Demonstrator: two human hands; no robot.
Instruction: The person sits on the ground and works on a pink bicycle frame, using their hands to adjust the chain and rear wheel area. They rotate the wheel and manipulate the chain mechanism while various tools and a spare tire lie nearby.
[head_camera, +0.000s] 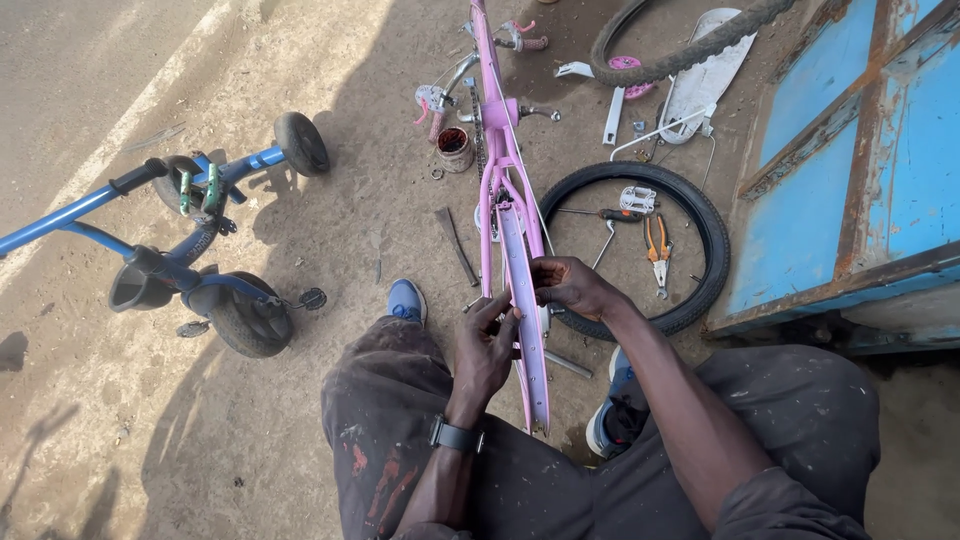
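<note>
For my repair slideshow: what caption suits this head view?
Both hands, left hand and right hand, grip a pink bicycle frame's mudguard beside a loose tyre.

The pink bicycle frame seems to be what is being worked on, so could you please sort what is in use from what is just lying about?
In hand:
pink bicycle frame
pink mudguard, held by left hand and right hand

Lying about:
blue tricycle
loose tyre
pliers and screwdriver inside the tyre
small tin
</note>
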